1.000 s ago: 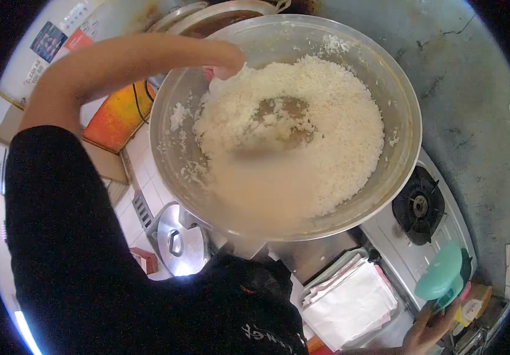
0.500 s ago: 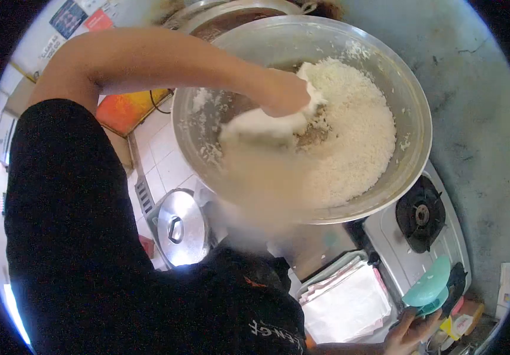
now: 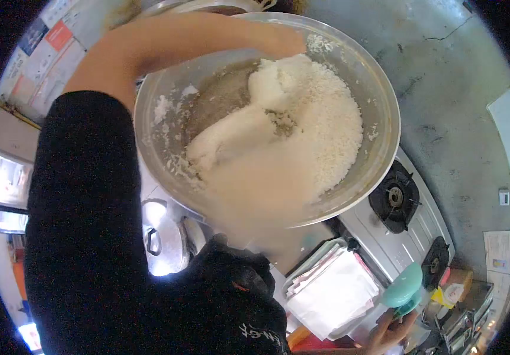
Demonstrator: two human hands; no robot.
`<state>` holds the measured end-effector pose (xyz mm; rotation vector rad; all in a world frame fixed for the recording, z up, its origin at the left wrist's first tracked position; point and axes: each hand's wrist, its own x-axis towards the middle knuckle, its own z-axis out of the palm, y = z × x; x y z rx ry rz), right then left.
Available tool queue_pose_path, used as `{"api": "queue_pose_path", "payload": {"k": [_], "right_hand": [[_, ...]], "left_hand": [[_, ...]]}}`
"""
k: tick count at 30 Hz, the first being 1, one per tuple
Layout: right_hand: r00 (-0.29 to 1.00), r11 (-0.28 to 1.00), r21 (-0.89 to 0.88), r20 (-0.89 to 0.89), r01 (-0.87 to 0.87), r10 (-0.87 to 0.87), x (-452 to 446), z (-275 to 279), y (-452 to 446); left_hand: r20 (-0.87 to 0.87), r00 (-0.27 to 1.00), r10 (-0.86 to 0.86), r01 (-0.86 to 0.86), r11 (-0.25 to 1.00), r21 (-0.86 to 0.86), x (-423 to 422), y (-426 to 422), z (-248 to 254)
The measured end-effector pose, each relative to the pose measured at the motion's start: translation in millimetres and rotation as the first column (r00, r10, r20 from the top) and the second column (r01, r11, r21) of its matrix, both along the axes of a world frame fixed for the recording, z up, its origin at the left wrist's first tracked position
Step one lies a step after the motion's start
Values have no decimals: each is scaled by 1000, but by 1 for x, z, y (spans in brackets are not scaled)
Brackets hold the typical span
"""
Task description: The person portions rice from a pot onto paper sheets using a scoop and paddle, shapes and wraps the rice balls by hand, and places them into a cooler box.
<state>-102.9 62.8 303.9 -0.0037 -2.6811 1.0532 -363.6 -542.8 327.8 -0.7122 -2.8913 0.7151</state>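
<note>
A wide metal pot holds a mound of white rice. Along the mound's left side runs a smooth, lumpy white mass; whether it is packed rice or cloth I cannot tell. My left hand reaches over the far side of the pot, just above the white mass, its fingers hidden. Down at the lower right, my right hand grips a mint-green plastic bowl, tilted on its side, with a smaller green part beneath it. A beige blur covers the pot's near edge.
A two-burner gas stove stands right of the pot. White paper sheets lie stacked in a tray below it. A round metal lid sits at the lower left. Behind the pot rises a grey wall.
My left hand has moved up and away from the middle of the rice, toward the pot's far rim. My right hand still holds the green bowl. The whole view has shifted.
</note>
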Motion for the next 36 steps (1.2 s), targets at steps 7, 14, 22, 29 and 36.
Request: {"api": "queue_pose_path", "payload": {"k": [7, 14, 22, 29, 36], "right_hand": [[964, 994, 52, 244, 93, -103, 17, 7, -17], [996, 923, -385, -75, 13, -45, 6, -50, -11], [997, 879, -470, 10, 75, -79, -6, -45, -38], [980, 939, -287, -14, 188, -200, 6, -47, -5], [981, 960, -202, -1, 191, -196, 28, -43, -9]], "left_hand": [[283, 956, -77, 146, 962, -232, -31, 5, -22], [401, 916, -17, 71, 990, -121, 86, 0, 7], [418, 907, -50, 116, 984, -134, 172, 43, 18], [-26, 992, -120, 113, 974, -199, 83, 60, 80], [137, 952, -274, 305, 898, -316, -48, 99, 2]]}}
